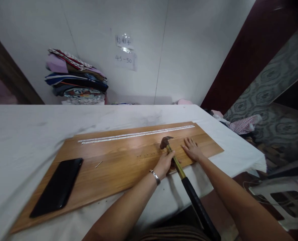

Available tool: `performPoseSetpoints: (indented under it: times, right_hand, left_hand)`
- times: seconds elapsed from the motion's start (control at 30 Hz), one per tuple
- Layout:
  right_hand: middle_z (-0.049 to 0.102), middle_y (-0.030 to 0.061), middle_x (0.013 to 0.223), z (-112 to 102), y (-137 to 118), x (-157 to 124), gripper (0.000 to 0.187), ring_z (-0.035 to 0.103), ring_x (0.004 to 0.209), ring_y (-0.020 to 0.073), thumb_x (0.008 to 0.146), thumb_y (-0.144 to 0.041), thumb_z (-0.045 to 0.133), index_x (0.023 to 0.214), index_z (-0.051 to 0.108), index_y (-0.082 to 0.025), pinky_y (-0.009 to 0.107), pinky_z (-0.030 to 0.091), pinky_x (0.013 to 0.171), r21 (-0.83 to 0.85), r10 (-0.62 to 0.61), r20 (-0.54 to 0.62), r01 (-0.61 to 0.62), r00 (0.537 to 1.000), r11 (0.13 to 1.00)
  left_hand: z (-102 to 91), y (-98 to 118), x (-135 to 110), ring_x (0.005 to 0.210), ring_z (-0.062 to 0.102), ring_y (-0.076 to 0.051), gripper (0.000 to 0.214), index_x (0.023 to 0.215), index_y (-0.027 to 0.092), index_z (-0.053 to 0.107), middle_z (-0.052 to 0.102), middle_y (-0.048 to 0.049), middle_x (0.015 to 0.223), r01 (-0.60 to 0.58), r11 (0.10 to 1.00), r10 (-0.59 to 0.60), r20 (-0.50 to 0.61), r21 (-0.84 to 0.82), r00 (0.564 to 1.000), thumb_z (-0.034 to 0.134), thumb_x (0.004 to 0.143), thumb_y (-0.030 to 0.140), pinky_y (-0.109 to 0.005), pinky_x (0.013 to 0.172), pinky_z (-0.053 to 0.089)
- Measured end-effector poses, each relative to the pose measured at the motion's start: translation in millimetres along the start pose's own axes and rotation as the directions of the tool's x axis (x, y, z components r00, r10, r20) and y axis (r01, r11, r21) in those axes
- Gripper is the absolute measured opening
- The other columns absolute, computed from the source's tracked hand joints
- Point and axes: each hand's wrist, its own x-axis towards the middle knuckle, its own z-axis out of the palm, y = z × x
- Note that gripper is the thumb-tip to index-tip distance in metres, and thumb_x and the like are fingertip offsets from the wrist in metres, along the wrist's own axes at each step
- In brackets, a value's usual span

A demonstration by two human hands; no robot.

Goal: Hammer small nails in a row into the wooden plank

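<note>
My left hand, with a metal bracelet on its wrist, is closed around the upper handle of a claw hammer. The hammer's rusty head rests on or just above a brown wooden board; the exact contact I cannot tell. Its black grip slants down toward my body. Flat on the board, to the right of the hammer head, lies my right hand with fingers spread. A row of small dark marks runs left of the hammer head. A thin pale nail-like piece lies farther left.
Two pale measuring strips run along the board's far edge. A flat black object sits at its left end. The board lies on a white-covered table. Folded cloth is stacked behind it, and a white stool stands right.
</note>
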Motion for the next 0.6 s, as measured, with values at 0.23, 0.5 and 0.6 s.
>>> performPoseSetpoints:
  times: [0.23,0.5,0.6]
  right_hand:
    - [0.028,0.0174,0.168,-1,2,-1,0.068,0.022,0.156,0.0324,0.102,-0.051,0.032,0.159,0.036,-0.015,0.055,0.018,0.123,0.024,-0.002,-0.012,0.002,1.0,1.0]
    - [0.035,0.0196,0.165,-7,1,-2,0.064,0.025,0.154,0.035,0.097,-0.05,0.044,0.149,0.051,-0.014,0.06,0.014,0.123,0.243,-0.005,-0.07,0.022,0.998,0.97]
    - [0.045,0.017,0.159,-17,3,-3,0.06,0.033,0.151,0.0333,0.098,-0.053,0.04,0.142,0.06,-0.017,0.059,0.017,0.123,0.397,0.001,-0.086,0.033,0.996,0.917]
  left_hand:
    - [3.8,2,3,0.046,0.057,-0.012,0.028,0.084,0.019,0.048,0.07,-0.005,0.065,0.042,0.999,-0.041,-0.019,0.03,0.999,0.059,0.093,0.044,-0.022,0.047,0.04]
    - [10.2,0,3,0.048,0.059,-0.013,0.027,0.091,0.018,0.051,0.072,-0.0055,0.067,0.065,0.997,-0.065,-0.013,0.04,0.998,0.056,0.095,0.045,-0.022,0.048,0.042]
    - [12.7,2,2,0.049,0.06,-0.013,0.027,0.094,0.017,0.054,0.073,-0.0063,0.069,0.062,0.997,-0.061,-0.023,0.052,0.998,0.056,0.096,0.044,-0.022,0.05,0.043]
